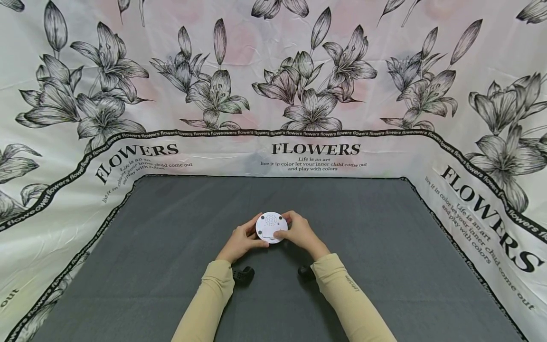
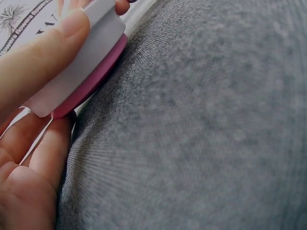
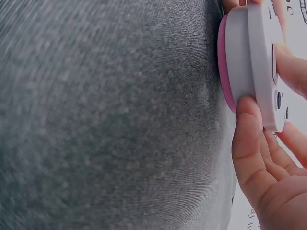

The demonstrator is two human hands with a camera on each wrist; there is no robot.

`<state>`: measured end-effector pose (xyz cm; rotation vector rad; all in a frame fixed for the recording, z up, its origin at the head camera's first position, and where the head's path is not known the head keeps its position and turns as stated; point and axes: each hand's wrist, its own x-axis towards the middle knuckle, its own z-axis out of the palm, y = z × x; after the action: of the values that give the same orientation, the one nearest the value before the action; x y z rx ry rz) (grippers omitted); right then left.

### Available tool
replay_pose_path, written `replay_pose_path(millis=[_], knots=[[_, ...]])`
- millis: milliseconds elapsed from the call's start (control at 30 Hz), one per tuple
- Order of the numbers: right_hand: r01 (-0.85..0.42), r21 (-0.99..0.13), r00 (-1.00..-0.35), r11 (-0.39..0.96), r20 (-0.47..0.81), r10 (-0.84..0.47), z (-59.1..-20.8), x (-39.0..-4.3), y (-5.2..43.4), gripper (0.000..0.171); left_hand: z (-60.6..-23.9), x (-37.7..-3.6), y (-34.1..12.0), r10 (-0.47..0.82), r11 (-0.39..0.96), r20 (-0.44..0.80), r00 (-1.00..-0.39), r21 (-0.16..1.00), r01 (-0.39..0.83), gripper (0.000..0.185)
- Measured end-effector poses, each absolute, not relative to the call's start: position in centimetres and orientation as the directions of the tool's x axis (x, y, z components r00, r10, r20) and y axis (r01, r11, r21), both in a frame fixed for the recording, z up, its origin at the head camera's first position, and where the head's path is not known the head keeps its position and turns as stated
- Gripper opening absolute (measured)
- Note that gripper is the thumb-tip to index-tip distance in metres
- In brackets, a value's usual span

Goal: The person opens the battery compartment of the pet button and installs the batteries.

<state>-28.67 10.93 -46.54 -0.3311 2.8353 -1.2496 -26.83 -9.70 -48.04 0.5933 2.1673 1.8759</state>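
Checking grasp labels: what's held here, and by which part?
A round white device with a pink underside, gripped at its opposite edges by left hand and right hand.

My table [image 1: 171,247] wears a dark grey knitted cloth [image 1: 384,247]; a flower-printed sheet [image 1: 483,209] borders it.

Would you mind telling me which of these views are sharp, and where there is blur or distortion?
Head view: evenly lit and sharp, with wide-angle bending of the floral backdrop; the round device reads clearly. Left wrist view: the grey cloth is soft, nearest parts blurred. Right wrist view: the cloth smears at left, while the device's edge stays fairly crisp.
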Motion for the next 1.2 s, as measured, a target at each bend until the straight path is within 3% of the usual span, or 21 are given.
replay_pose_path(millis=[200,433,633,1067,1200], knots=[[-0.163,-0.738,-0.982,0.655,0.054,-0.183,-46.4,-28.6,10.8,0.054,-48.1,-26.8,-9.7,0.435,0.094,0.110,-0.894,0.982,0.166,0.090],[-0.127,-0.759,-0.985,0.639,0.021,-0.170,-46.5,-28.2,11.1,0.065,-48.6,-26.8,-9.6,0.415,0.050,0.116,-0.903,0.987,0.150,0.082],[-0.108,-0.794,-0.976,0.599,-0.029,-0.214,-46.0,-27.8,11.2,0.054,-48.7,-27.0,-9.5,0.381,0.043,0.106,-0.918,0.990,0.132,0.073],[-0.073,-0.851,-0.977,0.521,-0.045,-0.210,-46.3,-28.1,12.1,0.041,-49.2,-27.5,-9.2,0.378,0.110,0.152,-0.913,0.972,0.207,0.067],[-0.057,-0.861,-0.984,0.506,-0.039,-0.176,-45.8,-28.3,12.7,0.040,-49.5,-28.0,-8.7,0.369,0.204,0.135,-0.920,0.954,0.222,0.064]])
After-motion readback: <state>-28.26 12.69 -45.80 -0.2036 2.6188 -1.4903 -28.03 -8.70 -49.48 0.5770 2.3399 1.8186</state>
